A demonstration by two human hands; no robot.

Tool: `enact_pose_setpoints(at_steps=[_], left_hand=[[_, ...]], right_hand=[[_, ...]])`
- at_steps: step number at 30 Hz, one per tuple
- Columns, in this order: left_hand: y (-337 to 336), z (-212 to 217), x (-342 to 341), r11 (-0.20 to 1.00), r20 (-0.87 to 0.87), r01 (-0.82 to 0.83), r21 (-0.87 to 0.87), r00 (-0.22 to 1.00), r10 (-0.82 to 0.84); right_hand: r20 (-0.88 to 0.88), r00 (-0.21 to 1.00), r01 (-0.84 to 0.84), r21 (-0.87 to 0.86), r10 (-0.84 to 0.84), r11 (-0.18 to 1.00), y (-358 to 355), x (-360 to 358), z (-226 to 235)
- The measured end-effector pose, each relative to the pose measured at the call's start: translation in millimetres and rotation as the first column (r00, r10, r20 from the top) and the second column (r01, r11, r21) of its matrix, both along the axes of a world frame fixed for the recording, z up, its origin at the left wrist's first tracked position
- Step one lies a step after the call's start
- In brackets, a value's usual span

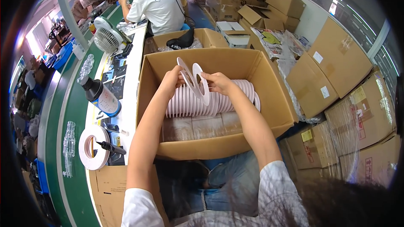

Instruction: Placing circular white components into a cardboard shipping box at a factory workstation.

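Observation:
Over an open cardboard box (168, 149), both my hands are raised. My left hand (171, 80) is closed on the edge of a thin, flat white ring (194, 85), which stands tilted. Close beside it, my right hand (217, 83) pinches the edge of another white ring (205, 93). The two rings partly overlap, and whether they touch I cannot tell. Beneath them, a long row of similar rings (227, 102) stands on edge inside the box. In front of that row lie several wrapped brown packs (206, 127).
A stack of white rings (86, 159), a black bottle with a label (103, 96) and a small fan (107, 38) stand left on the bench, beside a green conveyor belt (54, 143). Large cartons (336, 67) line the right. A person (158, 6) sits farther ahead.

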State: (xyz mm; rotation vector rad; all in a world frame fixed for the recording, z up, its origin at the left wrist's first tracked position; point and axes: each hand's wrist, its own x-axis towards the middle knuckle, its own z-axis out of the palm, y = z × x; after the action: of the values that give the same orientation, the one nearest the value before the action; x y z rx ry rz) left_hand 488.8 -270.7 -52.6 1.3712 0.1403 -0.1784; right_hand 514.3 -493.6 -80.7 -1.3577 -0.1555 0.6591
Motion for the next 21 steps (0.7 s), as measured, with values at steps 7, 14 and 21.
enact_pose_setpoints(at_steps=[7,14,21], left_hand=[[-1,4,-2,0.999,-0.041,0.042,-0.034,0.998,-0.044],[-1,3,-1,0.992,-0.002,0.052,-0.115,0.999,-0.053],[-10,8,-9,0.993,-0.004,-0.015,0.114,1.000,0.015]], right_hand=[[-0.055,0.959,0.279,0.000,-0.278,0.960,-2,1,3],[-0.074,0.946,0.319,0.026,-0.317,0.947,-5,8,0],[-0.086,0.927,0.367,0.003,-0.365,0.930,-8,17,-6]])
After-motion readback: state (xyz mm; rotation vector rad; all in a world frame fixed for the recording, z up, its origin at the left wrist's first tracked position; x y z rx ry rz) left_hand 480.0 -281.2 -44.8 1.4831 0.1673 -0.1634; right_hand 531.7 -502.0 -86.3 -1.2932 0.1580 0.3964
